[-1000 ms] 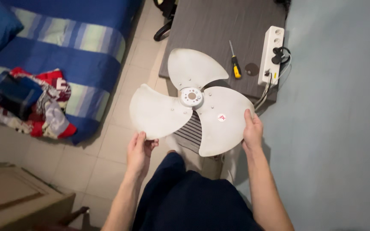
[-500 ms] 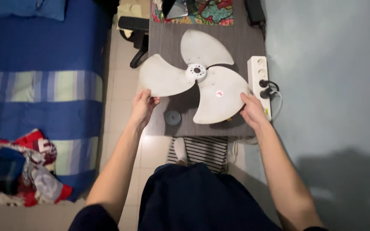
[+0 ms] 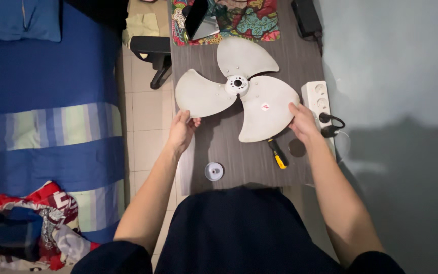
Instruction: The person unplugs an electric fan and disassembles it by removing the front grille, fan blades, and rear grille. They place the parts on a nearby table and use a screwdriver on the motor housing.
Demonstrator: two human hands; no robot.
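A white three-bladed fan blade [image 3: 239, 89] hangs just above a dark grey table [image 3: 229, 152]. My left hand [image 3: 182, 129] grips the lower edge of its left blade. My right hand [image 3: 302, 122] grips the outer edge of its right blade. The third blade points away from me, toward the far end of the table. A small red sticker sits on the right blade. Under that blade lies a screwdriver [image 3: 278, 155] with a yellow and black handle.
A small round white cap [image 3: 214, 171] and a dark disc [image 3: 297, 147] lie on the table near me. A white power strip [image 3: 319, 104] with plugs sits at the right edge. A patterned cloth [image 3: 249, 18] covers the far end. A blue striped bed [image 3: 46, 116] stands left.
I have stepped up to the table, and the fan blade has moved from in front of my legs to over the tabletop. Both hands keep their hold.
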